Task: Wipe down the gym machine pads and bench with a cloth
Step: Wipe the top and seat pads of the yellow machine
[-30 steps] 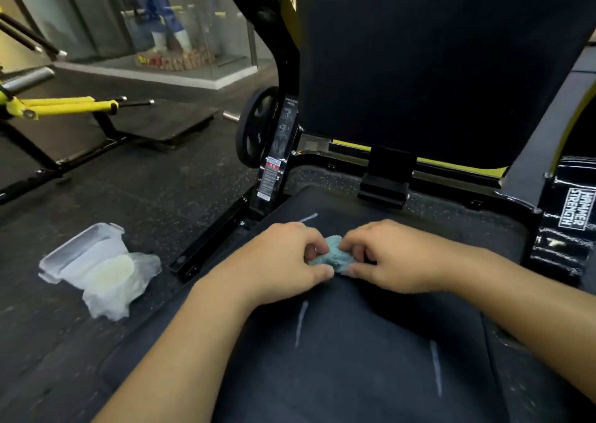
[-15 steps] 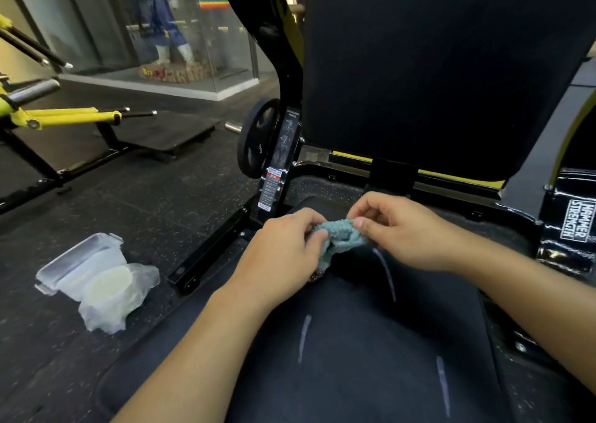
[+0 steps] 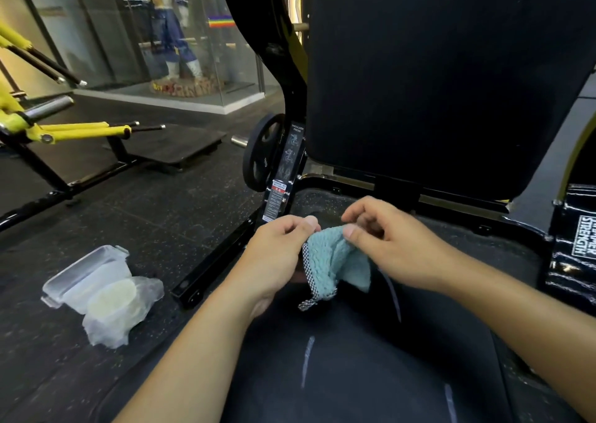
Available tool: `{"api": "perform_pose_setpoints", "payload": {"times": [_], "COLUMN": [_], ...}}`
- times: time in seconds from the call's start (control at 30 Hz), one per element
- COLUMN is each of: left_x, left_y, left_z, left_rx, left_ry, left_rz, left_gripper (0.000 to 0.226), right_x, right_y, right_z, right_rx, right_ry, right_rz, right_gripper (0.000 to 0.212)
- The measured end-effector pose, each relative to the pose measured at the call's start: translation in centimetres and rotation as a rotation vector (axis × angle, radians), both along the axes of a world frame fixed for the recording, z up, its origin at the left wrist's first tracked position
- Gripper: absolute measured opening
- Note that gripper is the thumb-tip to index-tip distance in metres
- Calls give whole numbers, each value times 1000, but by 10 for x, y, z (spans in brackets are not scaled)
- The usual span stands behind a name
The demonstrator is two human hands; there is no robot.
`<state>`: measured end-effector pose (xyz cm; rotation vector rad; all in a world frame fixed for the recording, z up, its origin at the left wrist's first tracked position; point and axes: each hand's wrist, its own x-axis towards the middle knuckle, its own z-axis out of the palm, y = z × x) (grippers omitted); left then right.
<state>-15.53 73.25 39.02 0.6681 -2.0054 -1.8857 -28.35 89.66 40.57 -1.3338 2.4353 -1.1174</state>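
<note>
Pinching the teal cloth point(image 3: 332, 255) from both sides: left hand point(image 3: 277, 255) grips its left top edge w/ thumb & curled fingers, right hand point(image 3: 393, 245) nips the right top corner btwn thumb & forefinger. Cloth hangs half-unfolded above the back edge of the black seat pad point(image 3: 371, 374), checkered trim dangling. Backrest pad point(image 3: 445, 74) stands upright behind. Plastic tub point(image 3: 87, 277) & bag point(image 3: 122, 313) on floor, left of seat.

Back pad point(image 3: 435, 77) cut off at top and right edges. Cloth's point(image 3: 332, 258) upper corners hidden under both hands' fingers. Frame label point(image 3: 278, 196) print too small to read.
</note>
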Motion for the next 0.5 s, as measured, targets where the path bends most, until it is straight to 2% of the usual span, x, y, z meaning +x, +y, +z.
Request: {"api": "perform_pose_setpoints", "payload": {"times": [0.17, 0.3, 0.43, 0.5], "left_x": [1, 2, 8, 10], "left_y": [3, 3, -10, -15], "left_z": [2, 7, 13, 14], "left_rx": [179, 234, 247, 202], "left_ry": [-13, 1, -8, -12], "left_rz": [3, -60, -128, -173], "left_gripper": [31, 42, 46, 44], "right_x": [28, 24, 7, -2], "right_y": [-1, -3, 5, 9], "right_z": [-5, -6, 2, 4], "right_rx": [62, 59, 25, -11], "right_ry": [2, 14, -282, -345], "right_rz": [76, 118, 188, 185], "right_gripper": [35, 19, 15, 17]}}
